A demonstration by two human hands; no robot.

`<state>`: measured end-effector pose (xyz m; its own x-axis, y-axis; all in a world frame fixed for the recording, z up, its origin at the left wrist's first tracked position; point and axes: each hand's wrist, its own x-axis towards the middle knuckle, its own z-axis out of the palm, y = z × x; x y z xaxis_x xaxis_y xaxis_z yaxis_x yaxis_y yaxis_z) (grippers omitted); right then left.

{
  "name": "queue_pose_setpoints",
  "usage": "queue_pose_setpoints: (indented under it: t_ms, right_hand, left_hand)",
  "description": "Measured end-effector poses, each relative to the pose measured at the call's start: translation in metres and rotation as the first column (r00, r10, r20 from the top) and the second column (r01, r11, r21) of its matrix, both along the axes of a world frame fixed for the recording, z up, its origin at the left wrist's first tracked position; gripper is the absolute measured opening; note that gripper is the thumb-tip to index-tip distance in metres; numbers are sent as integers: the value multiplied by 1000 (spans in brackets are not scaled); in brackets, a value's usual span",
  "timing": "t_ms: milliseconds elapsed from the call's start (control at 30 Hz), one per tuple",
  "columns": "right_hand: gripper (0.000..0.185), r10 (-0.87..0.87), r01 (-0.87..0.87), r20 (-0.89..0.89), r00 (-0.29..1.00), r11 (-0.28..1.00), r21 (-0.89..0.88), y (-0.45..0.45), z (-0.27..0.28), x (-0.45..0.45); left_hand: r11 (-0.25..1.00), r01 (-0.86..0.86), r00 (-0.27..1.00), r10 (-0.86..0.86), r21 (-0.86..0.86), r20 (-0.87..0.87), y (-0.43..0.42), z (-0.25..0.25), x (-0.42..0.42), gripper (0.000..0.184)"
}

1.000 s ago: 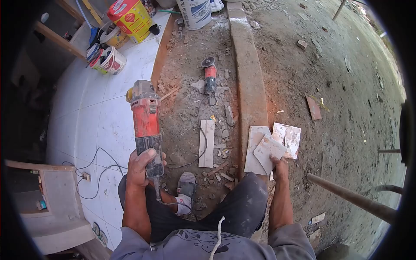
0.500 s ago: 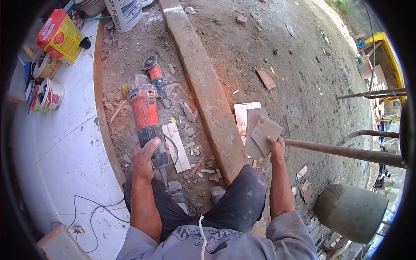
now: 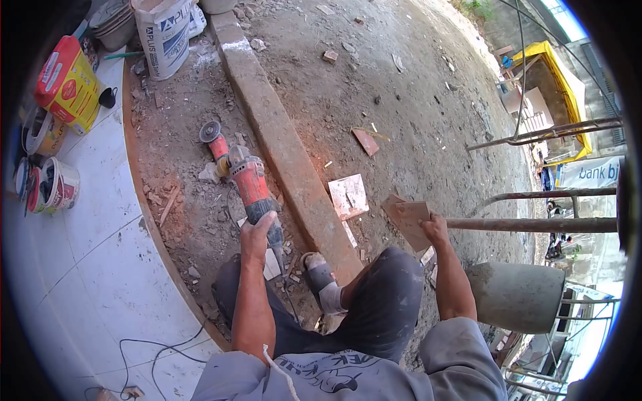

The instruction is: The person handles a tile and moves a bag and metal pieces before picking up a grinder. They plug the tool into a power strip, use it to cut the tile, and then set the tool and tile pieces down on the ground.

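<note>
My left hand point(image 3: 257, 237) is closed around the black rear of a red-and-black angle grinder point(image 3: 253, 184). The grinder points away from me, and its head overlaps part of a second, smaller grinder point(image 3: 214, 139) with a disc, lying on the dirt. My right hand point(image 3: 436, 230) pinches the edge of two overlapping broken tile pieces point(image 3: 406, 219), greyish-beige, held above the ground right of my knee. Left of them a pale square tile point(image 3: 348, 195) lies beside the concrete curb.
A long concrete curb point(image 3: 277, 130) runs ahead from my legs. White tiled floor point(image 3: 87, 267) with a black cable point(image 3: 157, 357) is on the left, near buckets point(image 3: 61, 184) and a yellow-red bag point(image 3: 70, 87). Metal poles point(image 3: 535, 225) and a grey cylindrical container point(image 3: 518, 297) stand right.
The view has turned to the right. My left hand has brought the grinder rightward, nearer the curb. My right hand has tilted the tile pieces, and one foot now shows by the curb.
</note>
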<state>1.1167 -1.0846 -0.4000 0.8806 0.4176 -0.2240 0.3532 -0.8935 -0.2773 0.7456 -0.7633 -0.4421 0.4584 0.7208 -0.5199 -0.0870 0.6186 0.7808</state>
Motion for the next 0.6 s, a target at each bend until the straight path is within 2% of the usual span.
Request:
queue_pose_setpoints:
  t_ms: [33, 100, 133, 167, 200, 267, 300, 367, 433, 500, 600]
  right_hand:
    - [30, -13, 13, -14, 1000, 1000, 0, -4, -6, 5]
    - [27, -157, 202, -207, 966, 954, 221, -6, -34, 10]
    - [27, -183, 238, -228, 956, 941, 242, -12, -54, 0]
    - [28, -243, 338, -294, 924, 879, 335, -8, -76, -5]
    - [30, -278, 417, -354, 893, 808, 418, 4, -95, 2]
    - [32, -318, 580, -514, 796, 643, 500, 21, -143, 14]
    - [32, -305, 582, -531, 791, 644, 497, 30, -166, 23]
    - [33, -344, 706, -647, 681, 544, 454, 57, -199, 37]
    - [34, -323, 699, -674, 665, 587, 408, 83, -226, 61]
    - [35, -236, 742, -785, 573, 555, 375, 115, -248, 81]
    - [36, -70, 707, -837, 542, 576, 410, 171, -253, 102]
  left_hand:
    - [1000, 13, 1000, -13, 0, -14, 2, -7, -4, 30]
    - [979, 128, 986, -109, 161, -125, 21, -25, -8, 29]
    - [962, 150, 984, -122, 229, -133, 29, -26, -11, 29]
    - [952, 171, 980, -139, 254, -140, 38, -35, -11, 29]
    - [948, 122, 987, -86, 295, -132, 46, -46, -9, 30]
    - [945, 69, 988, -21, 319, -152, 48, -58, -9, 30]
    - [927, 97, 978, -22, 363, -206, 52, -58, -9, 30]
    - [906, 123, 958, -2, 405, -285, 56, -61, -7, 31]
    - [966, 39, 960, 36, 257, -279, 52, -62, -5, 28]
    - [964, 7, 943, 82, 265, -322, 41, -46, 7, 27]
    - [968, -30, 913, 128, 250, -387, 23, -44, 16, 26]
